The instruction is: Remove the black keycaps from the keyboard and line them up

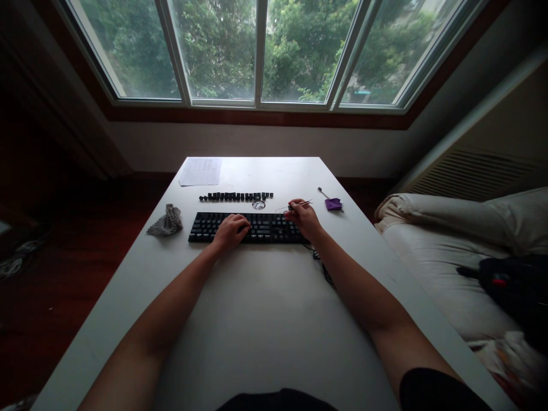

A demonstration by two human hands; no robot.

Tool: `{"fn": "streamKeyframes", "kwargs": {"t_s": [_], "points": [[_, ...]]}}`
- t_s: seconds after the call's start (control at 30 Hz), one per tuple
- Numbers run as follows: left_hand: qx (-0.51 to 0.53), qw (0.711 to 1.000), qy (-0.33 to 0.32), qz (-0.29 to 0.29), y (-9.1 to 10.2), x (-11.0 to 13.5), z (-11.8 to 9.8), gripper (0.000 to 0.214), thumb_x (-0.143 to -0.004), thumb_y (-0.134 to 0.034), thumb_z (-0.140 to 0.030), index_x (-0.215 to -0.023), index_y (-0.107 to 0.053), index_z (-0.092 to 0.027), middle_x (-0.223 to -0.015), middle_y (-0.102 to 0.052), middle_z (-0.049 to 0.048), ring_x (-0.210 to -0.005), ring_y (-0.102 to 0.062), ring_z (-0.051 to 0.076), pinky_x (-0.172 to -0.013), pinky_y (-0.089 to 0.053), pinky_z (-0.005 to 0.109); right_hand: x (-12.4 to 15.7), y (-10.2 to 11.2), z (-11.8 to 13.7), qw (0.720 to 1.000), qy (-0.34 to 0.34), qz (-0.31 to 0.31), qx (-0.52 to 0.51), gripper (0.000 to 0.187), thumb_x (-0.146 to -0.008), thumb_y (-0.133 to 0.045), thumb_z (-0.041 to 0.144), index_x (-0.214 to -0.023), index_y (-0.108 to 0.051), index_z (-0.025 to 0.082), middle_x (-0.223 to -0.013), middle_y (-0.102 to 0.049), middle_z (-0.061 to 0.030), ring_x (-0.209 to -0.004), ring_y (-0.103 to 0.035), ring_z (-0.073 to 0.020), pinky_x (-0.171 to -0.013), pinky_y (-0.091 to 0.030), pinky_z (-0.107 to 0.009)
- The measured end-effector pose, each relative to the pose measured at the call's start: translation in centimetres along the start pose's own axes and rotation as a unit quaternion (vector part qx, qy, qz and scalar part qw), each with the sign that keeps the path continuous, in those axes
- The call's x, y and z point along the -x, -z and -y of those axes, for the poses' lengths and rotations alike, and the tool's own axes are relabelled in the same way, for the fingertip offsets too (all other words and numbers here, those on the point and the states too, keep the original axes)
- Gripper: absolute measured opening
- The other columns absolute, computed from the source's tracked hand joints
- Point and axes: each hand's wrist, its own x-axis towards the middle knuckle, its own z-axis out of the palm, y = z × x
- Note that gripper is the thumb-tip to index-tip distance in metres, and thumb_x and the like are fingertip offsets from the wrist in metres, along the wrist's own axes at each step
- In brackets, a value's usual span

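A black keyboard (268, 228) lies across the white table, with its cable running off at the right. My left hand (231, 231) rests over its left-middle keys, fingers loosely bent and partly hidden from view. Above the keyboard's right end, my right hand (303, 217) grips a thin wire keycap puller (306, 203). A small dark piece, perhaps a keycap (291, 208), shows at those fingertips. Behind the keyboard stands a row of loose black keycaps (240, 197). A small round clear dish (258, 205) sits between that row and the keyboard.
On the table (252, 319), a crumpled grey cloth (166, 221) lies at left and a paper sheet (200, 171) at far left. At right are a purple cloth piece (333, 204) and a small brush (321, 191). A sofa (440, 240) stands beyond the right edge.
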Motion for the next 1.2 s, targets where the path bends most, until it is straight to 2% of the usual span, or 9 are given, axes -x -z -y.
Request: {"fn": "streamKeyframes", "kwargs": {"t_s": [0.2,0.43,0.57,0.7,0.83,1.03,1.2], "points": [[0.003,1.0,-0.007,-0.004,0.0,0.0,0.1,0.014,-0.094,-0.06,-0.027,-0.096,-0.074,-0.026,-0.108,-0.071,0.0046,-0.104,-0.061,0.024,-0.097,-0.049,0.042,-0.3,0.5,-0.4,0.999,-0.022,-0.01,-0.03,0.033,-0.081,-0.079,0.045,-0.092,-0.059,0.022,-0.064,-0.068,0.0012,-0.063,-0.072,-0.0157,-0.053,-0.06,-0.022],[0.002,1.0,-0.011,0.001,0.1,0.0,0.1,0.014,-0.095,-0.06,-0.027,-0.096,-0.074,-0.026,-0.109,-0.071,0.0044,-0.104,-0.061,0.023,-0.096,-0.049,0.042,-0.3,0.6,-0.4,1.0,-0.02,0.0,-0.016,0.034,-0.081,-0.079,0.047,-0.095,-0.059,0.023,-0.065,-0.068,0.0023,-0.065,-0.072,-0.0169,-0.054,-0.062,-0.025],[-0.002,1.0,-0.006,0.0,0.1,0.0,0.0,0.014,-0.095,-0.06,-0.027,-0.096,-0.074,-0.026,-0.108,-0.071,0.0047,-0.104,-0.061,0.024,-0.096,-0.049,0.042,-0.1,0.4,-0.2,1.0,-0.015,0.02,-0.011,0.04,-0.078,-0.081,0.049,-0.102,-0.062,0.023,-0.074,-0.07,0.0016,-0.069,-0.072,-0.0159,-0.056,-0.06,-0.025],[-0.005,1.0,-0.008,0.001,0.0,0.0,0.0,0.015,-0.095,-0.059,-0.028,-0.096,-0.074,-0.026,-0.108,-0.071,0.0047,-0.104,-0.061,0.023,-0.097,-0.049,0.042,0.1,0.1,0.0,0.998,0.015,0.044,0.051,0.045,-0.075,-0.082,0.052,-0.104,-0.063,0.022,-0.079,-0.07,0.0003,-0.068,-0.069,-0.0152,-0.056,-0.056,-0.025],[-0.021,1.0,-0.01,0.01,0.0,0.0,-0.1,0.016,-0.095,-0.058,-0.027,-0.098,-0.074,-0.026,-0.109,-0.07,0.0048,-0.105,-0.061,0.024,-0.097,-0.05,0.042,0.2,-0.2,0.1,0.984,0.073,0.055,0.154,0.036,-0.077,-0.079,0.046,-0.099,-0.069,0.02,-0.073,-0.065,0.0006,-0.065,-0.061,-0.014,-0.058,-0.053,-0.027],[-0.077,0.996,-0.035,0.017,-0.2,0.2,-0.8,0.02,-0.093,-0.062,-0.029,-0.11,-0.071,-0.026,-0.117,-0.067,0.0065,-0.112,-0.059,0.027,-0.098,-0.048,0.045,-0.3,-0.4,0.2,0.973,0.106,0.059,0.196,0.034,-0.081,-0.07,0.05,-0.096,-0.07,0.02,-0.097,-0.07,-0.0064,-0.084,-0.065,-0.0195,-0.064,-0.055,-0.03],[-0.098,0.994,-0.043,0.022,-0.5,0.3,-1.1,0.033,-0.093,-0.063,-0.036,-0.123,-0.067,-0.026,-0.131,-0.062,0.0088,-0.121,-0.056,0.029,-0.104,-0.046,0.047,-1.2,0.7,-0.3,0.949,0.139,0.072,0.275,0.039,-0.084,-0.067,0.049,-0.111,-0.062,0.022,-0.085,-0.068,-0.0021,-0.071,-0.068,-0.0174,-0.061,-0.052,-0.028]]}}
